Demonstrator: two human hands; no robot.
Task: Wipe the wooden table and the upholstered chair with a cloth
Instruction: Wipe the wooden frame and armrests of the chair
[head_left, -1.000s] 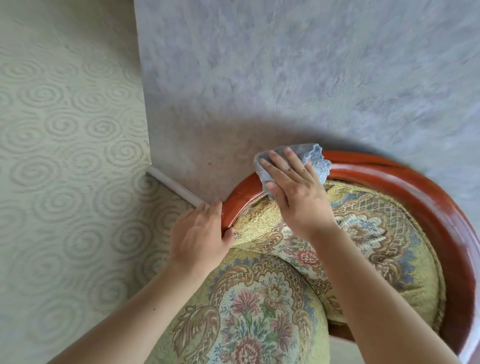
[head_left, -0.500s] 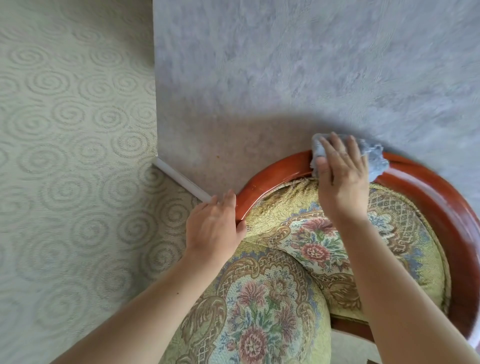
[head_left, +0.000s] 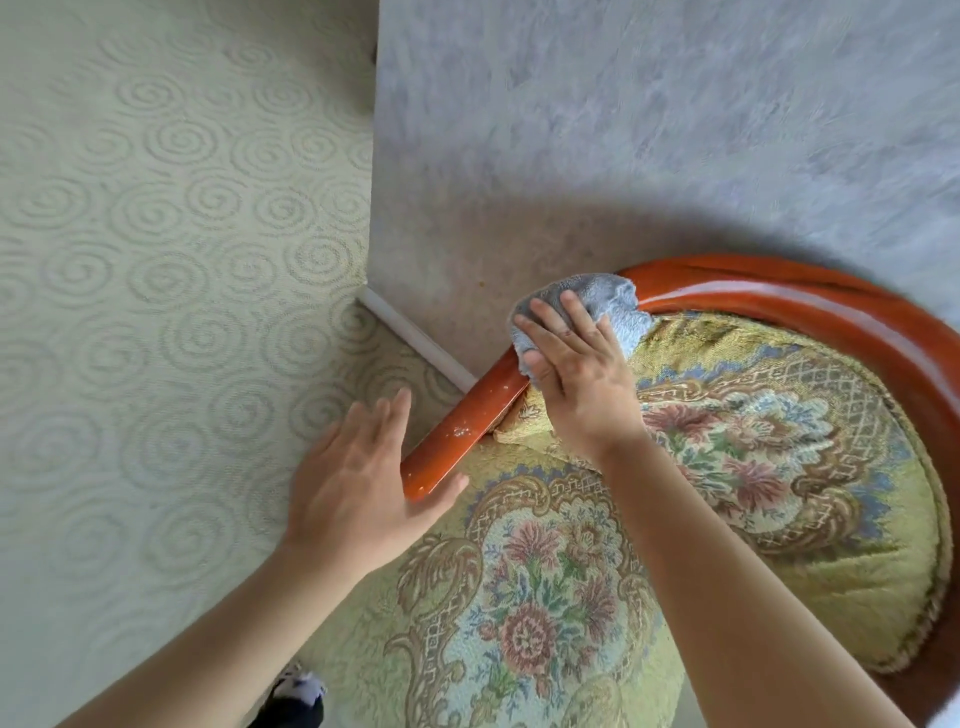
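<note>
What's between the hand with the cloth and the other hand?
In the head view, a bare stretch of the chair's red wooden rail runs from the left hand up to the cloth under the right hand.

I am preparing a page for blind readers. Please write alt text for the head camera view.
A right hand presses a grey-blue cloth on the red-brown wooden rim of a floral upholstered chair. The left hand rests open at the rim's end, beside a swirl-patterned wall.

I saw the swirl-patterned carpet (head_left: 156, 291) carrying the upholstered chair (head_left: 727, 467), which stood against the grey wall (head_left: 623, 130) by the white skirting (head_left: 415, 340).
</note>
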